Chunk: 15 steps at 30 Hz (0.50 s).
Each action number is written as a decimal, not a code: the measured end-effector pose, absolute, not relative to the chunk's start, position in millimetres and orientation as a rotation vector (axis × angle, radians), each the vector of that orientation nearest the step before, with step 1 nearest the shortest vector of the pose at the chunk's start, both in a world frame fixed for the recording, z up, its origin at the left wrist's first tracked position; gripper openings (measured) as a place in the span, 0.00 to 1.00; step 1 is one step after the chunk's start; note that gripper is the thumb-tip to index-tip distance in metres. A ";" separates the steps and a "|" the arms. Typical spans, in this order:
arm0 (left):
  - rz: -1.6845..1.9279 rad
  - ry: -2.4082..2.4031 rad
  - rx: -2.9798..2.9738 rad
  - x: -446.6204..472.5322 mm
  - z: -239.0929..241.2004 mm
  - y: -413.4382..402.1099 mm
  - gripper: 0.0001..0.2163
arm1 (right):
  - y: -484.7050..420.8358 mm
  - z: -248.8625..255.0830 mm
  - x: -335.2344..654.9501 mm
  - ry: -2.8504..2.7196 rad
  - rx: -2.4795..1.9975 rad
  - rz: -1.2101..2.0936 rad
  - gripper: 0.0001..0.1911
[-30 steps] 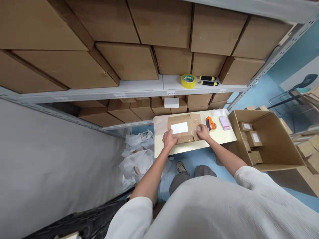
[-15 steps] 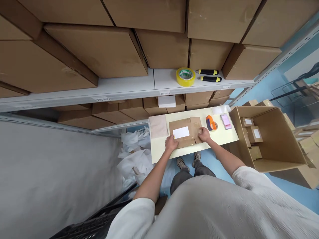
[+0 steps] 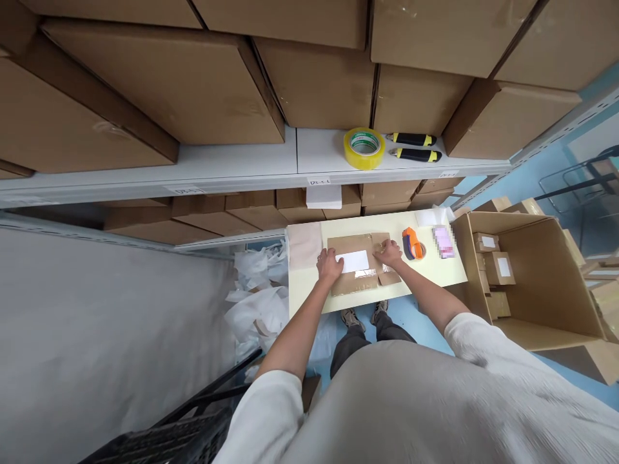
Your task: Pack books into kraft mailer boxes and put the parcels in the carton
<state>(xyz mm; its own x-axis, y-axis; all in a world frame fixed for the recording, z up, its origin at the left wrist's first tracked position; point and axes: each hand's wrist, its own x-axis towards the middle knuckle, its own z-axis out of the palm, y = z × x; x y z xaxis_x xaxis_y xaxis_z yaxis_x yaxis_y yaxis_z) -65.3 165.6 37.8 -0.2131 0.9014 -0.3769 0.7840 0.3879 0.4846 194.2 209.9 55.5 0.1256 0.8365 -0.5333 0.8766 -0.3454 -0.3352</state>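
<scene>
A flat cardboard package (image 3: 353, 283) with a white label (image 3: 354, 260) lies on the pale yellow table. Strips of clear tape shine on its lower part, and a flap (image 3: 387, 277) forms its right end. My left hand (image 3: 329, 265) rests on the package's left side, fingers apart, thumb at the label's left edge. Over the seam by the flap, my right hand (image 3: 388, 252) has its fingers pressed together; what they pinch is too small to make out. An orange and blue tape dispenser (image 3: 412, 245) lies right of that hand.
On the shelf above are a yellow tape roll (image 3: 364, 149) and two black-and-yellow cutters (image 3: 416, 154), with cardboard boxes behind. To the right stands a large open carton (image 3: 546, 283) holding small labelled boxes. White plastic sheeting (image 3: 265, 309) lies left of the table (image 3: 309, 299).
My left hand has shifted up the package's left side onto the label's edge. My right hand has moved up and slightly left, from the flap's outer part to the seam. The view has tilted a little.
</scene>
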 end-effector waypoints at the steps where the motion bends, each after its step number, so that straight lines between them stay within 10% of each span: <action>1: 0.238 2.048 1.441 -65.8 37.2 170.4 0.21 | 214.0 53.9 191.2 1.759 2.305 -1.018 0.30; 15: 0.118 2.014 1.274 -69.7 32.1 187.8 0.20 | 233.4 38.5 170.6 1.687 2.302 -0.918 0.34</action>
